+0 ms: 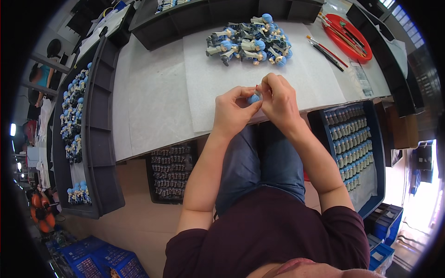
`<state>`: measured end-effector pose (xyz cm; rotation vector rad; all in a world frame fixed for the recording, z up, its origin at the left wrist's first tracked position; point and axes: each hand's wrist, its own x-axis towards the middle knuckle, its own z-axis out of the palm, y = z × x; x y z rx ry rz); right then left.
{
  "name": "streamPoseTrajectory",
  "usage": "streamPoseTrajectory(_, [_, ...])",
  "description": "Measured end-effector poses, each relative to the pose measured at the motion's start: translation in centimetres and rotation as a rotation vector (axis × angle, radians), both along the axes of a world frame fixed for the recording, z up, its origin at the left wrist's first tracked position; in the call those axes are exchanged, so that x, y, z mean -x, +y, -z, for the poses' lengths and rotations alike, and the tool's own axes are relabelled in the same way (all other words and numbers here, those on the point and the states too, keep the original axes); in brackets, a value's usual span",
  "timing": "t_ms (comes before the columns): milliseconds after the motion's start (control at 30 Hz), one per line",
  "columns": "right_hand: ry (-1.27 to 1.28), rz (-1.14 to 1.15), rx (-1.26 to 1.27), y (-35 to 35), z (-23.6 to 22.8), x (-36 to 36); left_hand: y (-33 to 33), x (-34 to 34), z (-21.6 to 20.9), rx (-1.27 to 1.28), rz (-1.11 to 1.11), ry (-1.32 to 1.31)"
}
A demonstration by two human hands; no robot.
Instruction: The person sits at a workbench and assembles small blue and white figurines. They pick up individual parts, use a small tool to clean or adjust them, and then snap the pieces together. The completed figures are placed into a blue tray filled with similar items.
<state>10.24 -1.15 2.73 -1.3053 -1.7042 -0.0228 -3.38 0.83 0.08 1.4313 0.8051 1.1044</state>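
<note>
The left hand (233, 110) pinches a small blue-haired figurine (253, 99) between thumb and fingers. The right hand (280, 98) bunches its fingertips beside it; what that grip holds, I cannot tell.

At the centre of the frame, only the blue hair of the figurine (253, 99) shows clearly; most of its body is covered by the left hand (233, 110) and the right hand (282, 99), whose pinched fingertips hide what they grip. In the upper centre, the heaped figurines (250, 41) overlap, many partly covered, their painted details too small to tell. Below the table, the left forearm (204, 180) partly covers a dark tray (172, 201) of tiny pieces. The upper edge cuts off a grey tray (222, 15); the orange fan (41, 211) at lower left is blurred.
</note>
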Motion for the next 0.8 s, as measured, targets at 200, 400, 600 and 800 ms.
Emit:
streamPoseTrajectory(200, [0.203,0.235,0.099,0.7,-0.8,-4.6,0.1,0.2,-0.2,-0.042,-0.035,-0.036])
streamPoseTrajectory(400, [0.548,0.211,0.2,-2.1,0.8,-6.0,0.2,0.4,0.1,-0.063,-0.042,-0.052])
streamPoseTrajectory(600, [0.653,0.175,0.192,-3.0,2.0,-6.3,0.3,0.5,-0.1,0.029,-0.043,0.012])
streamPoseTrajectory(800, [0.658,0.156,0.192,-3.2,2.3,-6.5,0.3,0.3,-0.1,0.013,-0.053,0.02])
